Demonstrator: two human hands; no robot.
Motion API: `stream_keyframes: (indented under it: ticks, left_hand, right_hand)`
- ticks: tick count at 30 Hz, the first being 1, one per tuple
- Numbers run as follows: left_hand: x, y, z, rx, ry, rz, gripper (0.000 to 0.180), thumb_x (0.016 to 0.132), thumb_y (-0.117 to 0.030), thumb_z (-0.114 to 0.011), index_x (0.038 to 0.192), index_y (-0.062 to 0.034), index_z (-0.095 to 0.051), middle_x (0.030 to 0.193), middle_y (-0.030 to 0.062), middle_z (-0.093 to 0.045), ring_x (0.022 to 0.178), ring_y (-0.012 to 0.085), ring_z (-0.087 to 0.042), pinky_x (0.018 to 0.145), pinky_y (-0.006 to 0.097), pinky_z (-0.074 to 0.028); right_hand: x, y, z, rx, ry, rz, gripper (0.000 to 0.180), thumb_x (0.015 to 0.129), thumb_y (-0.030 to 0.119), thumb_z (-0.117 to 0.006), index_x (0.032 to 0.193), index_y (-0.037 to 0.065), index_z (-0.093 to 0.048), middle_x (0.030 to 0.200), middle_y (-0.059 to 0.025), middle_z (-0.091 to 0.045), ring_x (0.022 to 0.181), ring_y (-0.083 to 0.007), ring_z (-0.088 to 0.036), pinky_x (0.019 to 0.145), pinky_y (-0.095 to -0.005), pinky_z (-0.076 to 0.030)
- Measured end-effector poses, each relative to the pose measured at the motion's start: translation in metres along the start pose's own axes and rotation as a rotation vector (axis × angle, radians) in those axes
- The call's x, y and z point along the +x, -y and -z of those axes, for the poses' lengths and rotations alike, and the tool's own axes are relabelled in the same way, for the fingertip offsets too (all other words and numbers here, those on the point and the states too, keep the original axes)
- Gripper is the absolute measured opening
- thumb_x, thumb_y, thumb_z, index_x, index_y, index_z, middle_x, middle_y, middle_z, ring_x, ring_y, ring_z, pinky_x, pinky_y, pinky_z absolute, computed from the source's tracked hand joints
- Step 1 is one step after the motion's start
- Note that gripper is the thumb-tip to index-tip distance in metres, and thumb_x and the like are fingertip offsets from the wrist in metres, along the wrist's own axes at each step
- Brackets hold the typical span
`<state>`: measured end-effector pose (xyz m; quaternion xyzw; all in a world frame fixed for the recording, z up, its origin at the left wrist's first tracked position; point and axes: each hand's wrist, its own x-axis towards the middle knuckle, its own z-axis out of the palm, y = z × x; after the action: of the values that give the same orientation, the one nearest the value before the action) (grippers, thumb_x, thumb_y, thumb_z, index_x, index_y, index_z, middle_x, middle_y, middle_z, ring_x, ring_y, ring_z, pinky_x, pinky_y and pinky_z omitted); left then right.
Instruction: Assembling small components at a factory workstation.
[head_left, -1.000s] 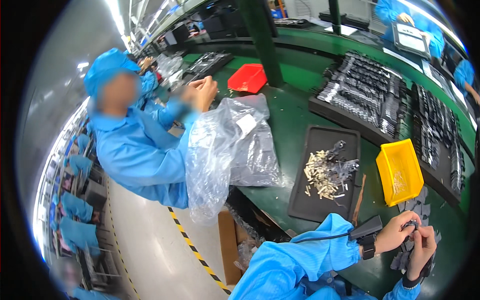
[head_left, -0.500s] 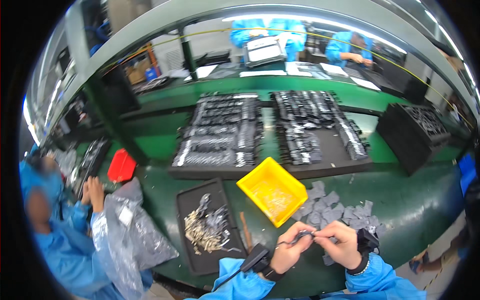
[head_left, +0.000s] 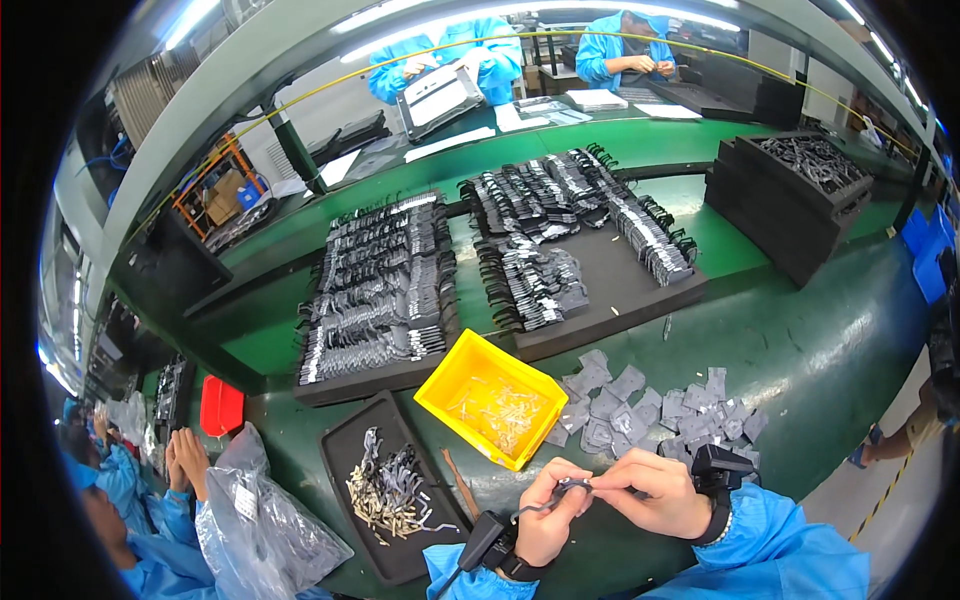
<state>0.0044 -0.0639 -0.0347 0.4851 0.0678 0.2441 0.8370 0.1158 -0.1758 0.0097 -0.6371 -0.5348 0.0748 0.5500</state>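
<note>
My left hand [head_left: 542,515] pinches a small dark cable part [head_left: 572,485] between thumb and fingers, and its thin dark tail sticks out to the left. The right hand [head_left: 655,492] has thumb and forefinger closed at the part's right end; whether they grip it or something tiny is hidden. Just beyond my hands stands a yellow bin [head_left: 440,390] with small pale strips in it. Grey flat pieces [head_left: 620,418] lie loose past my right hand. To the left, a black tray [head_left: 338,440] bears a heap of small cables with beige ends.
Two black foam trays [head_left: 560,345] hold rows of dark cabled parts. Stacked black trays [head_left: 765,215] stand at the far right. A red bin [head_left: 221,406] and a clear plastic bag [head_left: 270,520] are at left, beside a co-worker's hands [head_left: 187,462]. A brown stick [head_left: 460,485] lies by the tray.
The view has tilted and shifted, so the bench appears moved left. My hands stay together on the small cable part; my right fingers appear slightly flatter.
</note>
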Motion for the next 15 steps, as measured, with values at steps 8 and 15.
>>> stream_keyframes:
  ticks: [8, 15]
  left_hand:
    - [-0.0016, -0.0015, 0.0026, 0.059, -0.01, 0.002, 0.012, 0.085, -0.004, -0.054, 0.096, 0.0009, -0.051, 0.085, 0.0065, -0.044, 0.067, 0.0124, -0.044, 0.058, 0.025, -0.036]
    - [0.0001, 0.0001, 0.0007, -0.005, -0.001, 0.001, 0.011, 0.086, -0.003, -0.053, 0.096, 0.0003, -0.052, 0.084, 0.0048, -0.044, 0.068, 0.0109, -0.045, 0.059, 0.023, -0.036]
  right_hand:
    - [-0.0002, 0.0015, -0.0012, -0.022, 0.008, -0.005, 0.018, 0.071, 0.0, -0.067, 0.089, 0.003, -0.064, 0.076, -0.0072, -0.059, 0.064, -0.0199, -0.059, 0.054, -0.0272, -0.048]
    - [-0.0001, 0.0046, -0.0019, -0.052, -0.003, -0.004, 0.016, 0.071, 0.001, -0.068, 0.086, 0.002, -0.063, 0.076, -0.0075, -0.059, 0.064, -0.0199, -0.06, 0.054, -0.027, -0.048]
